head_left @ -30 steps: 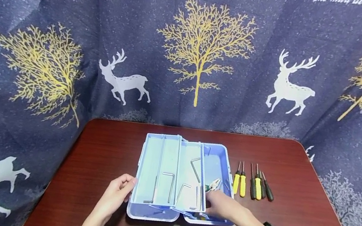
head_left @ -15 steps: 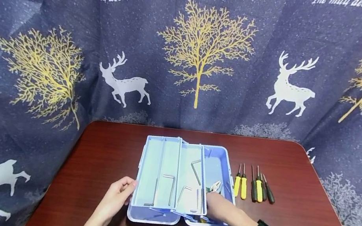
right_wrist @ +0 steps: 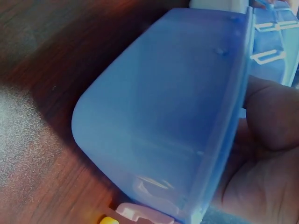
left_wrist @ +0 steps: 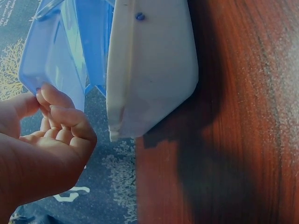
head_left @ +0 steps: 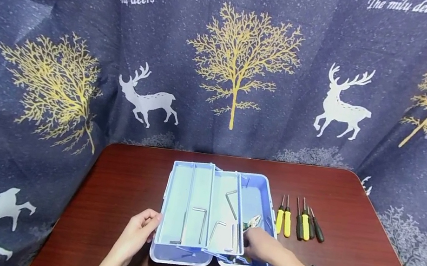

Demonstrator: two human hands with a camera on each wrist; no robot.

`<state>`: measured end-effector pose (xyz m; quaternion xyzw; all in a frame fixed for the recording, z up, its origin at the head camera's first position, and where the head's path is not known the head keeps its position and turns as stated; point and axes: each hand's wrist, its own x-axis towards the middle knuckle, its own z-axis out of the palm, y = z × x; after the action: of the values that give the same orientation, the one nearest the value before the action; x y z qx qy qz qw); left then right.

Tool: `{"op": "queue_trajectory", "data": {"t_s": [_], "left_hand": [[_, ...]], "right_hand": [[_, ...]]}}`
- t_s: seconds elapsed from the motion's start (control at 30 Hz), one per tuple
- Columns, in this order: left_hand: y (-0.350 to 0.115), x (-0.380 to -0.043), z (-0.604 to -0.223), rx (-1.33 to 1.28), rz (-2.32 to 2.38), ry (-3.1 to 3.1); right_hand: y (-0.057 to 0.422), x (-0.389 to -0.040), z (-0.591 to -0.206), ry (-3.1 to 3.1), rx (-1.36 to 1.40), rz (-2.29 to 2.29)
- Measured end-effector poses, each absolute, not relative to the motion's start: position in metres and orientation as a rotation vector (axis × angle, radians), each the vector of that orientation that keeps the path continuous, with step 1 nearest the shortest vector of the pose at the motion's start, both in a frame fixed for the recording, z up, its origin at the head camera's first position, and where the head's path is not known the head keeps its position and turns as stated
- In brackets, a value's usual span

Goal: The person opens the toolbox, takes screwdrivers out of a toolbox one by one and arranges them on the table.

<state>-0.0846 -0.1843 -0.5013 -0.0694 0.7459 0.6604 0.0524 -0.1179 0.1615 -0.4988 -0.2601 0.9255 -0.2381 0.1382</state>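
A blue toolbox stands unfolded on the table, its cantilever tray raised over the left half. My left hand pinches the tray's near left corner between thumb and fingers, as the left wrist view confirms. Several L-shaped hex keys lie in the tray compartments. My right hand reaches down into the deep right compartment. Just beyond its fingers shows the metal head of a pair of pliers with green handles. Tray edge and box wall hide the right fingertips, so their grip cannot be seen.
Several screwdrivers with yellow or black handles lie in a row right of the toolbox. A dark red wooden table carries everything. Behind it hangs a navy curtain printed with deer and trees.
My right hand has shifted slightly inside the right compartment. A yellow item near the compartment's front has moved a little to the right. The left hand stays at the tray corner.
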Motion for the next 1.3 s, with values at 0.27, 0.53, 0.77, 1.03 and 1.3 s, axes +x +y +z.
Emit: {"op": "queue_trajectory", "data": {"t_s": [0.27,0.53,0.77,1.03,1.3], "left_hand": [[-0.185,-0.084,-0.501,-0.234,1.994,2.265],[-0.185,-0.084,-0.502,-0.245,1.997,2.263],[-0.185,-0.084,-0.502,-0.249,1.987,2.268],[-0.186,-0.084,-0.498,-0.245,1.985,2.273],[-0.186,-0.084,-0.497,-0.263,1.972,2.281]], "right_hand": [[0.173,-0.117,-0.478,2.705,-0.682,-0.690],[0.197,-0.126,-0.454,2.714,-0.597,-0.750],[0.228,-0.133,-0.438,2.882,-0.550,-0.771],[0.272,-0.134,-0.437,2.975,-0.387,-0.798],[0.326,-0.143,-0.445,3.052,-0.159,-0.722]]}}
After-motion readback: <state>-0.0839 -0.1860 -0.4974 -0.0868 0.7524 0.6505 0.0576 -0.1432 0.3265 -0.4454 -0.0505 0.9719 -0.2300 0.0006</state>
